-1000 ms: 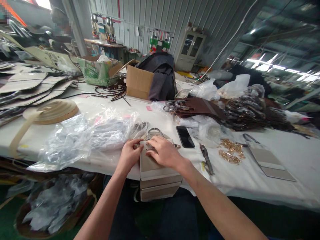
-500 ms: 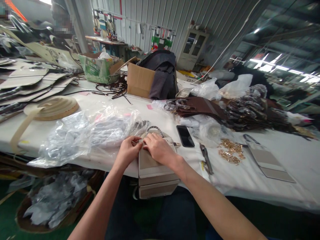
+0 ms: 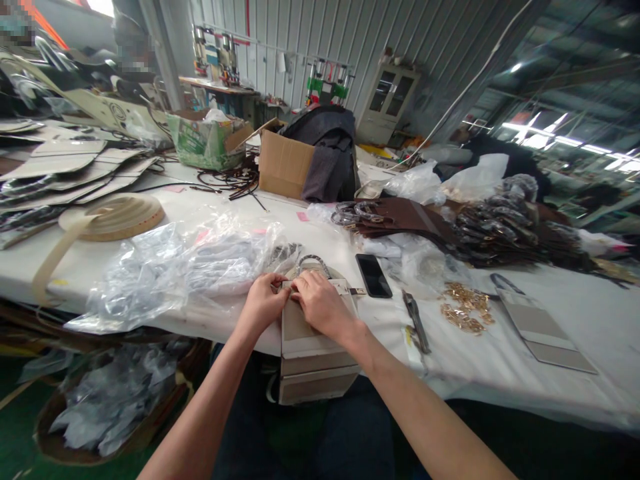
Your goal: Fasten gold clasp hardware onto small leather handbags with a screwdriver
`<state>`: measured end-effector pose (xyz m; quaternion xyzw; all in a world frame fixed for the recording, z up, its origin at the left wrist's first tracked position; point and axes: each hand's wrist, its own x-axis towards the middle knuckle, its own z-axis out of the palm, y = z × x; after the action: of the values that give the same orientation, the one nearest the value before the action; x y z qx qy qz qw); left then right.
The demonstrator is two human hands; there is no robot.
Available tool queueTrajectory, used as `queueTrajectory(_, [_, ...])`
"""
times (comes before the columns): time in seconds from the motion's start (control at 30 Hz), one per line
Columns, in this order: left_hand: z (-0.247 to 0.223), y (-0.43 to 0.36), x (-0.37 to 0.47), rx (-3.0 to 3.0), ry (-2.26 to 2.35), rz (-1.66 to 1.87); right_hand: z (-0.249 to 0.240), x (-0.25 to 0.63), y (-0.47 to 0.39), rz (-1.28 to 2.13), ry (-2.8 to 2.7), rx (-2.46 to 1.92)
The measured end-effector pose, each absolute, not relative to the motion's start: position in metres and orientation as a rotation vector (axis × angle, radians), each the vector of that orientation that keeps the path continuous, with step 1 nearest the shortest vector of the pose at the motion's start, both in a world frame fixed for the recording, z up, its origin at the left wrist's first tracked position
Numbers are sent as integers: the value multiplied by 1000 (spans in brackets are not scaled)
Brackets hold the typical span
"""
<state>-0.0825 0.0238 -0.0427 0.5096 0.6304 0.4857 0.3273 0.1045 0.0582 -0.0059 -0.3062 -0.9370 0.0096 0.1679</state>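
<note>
A beige handbag [image 3: 316, 345] with a braided handle [image 3: 314, 259] lies at the table's front edge, its lower end jutting out over my lap. My left hand [image 3: 267, 301] is closed, thumb and fingers pinching the bag's upper left edge. Bent over the bag's top, my right hand [image 3: 324, 305] has its fingertips pressed together at the same edge, almost touching the left fingers. Whatever small part lies between the fingertips is hidden. A strap with a metal tip [image 3: 357, 291] sticks out from the bag's right side.
Right of the bag lie a black phone [image 3: 373, 275], pliers [image 3: 416, 321], gold metal fittings [image 3: 467, 307] and a flat beige bag panel [image 3: 545, 327]. Clear plastic bags [image 3: 200, 260] and a tape roll [image 3: 120, 217] are on the left. Dark brown bag pieces [image 3: 410, 217] are piled behind.
The whole view has shifted slightly, so things appear a little further right and lower. Both hands keep their hold at the bag's upper left edge, with only small finger movement.
</note>
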Motion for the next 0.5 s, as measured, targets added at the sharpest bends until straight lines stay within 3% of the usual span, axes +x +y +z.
queueTrajectory(0.27, [-40,24,-83,1307,1623,1254,-5,105,60,93,-2653,-870])
queueTrajectory(0.5, [-37,20,-84,1289,1616,1244,6,116,70,890,-2121,-812])
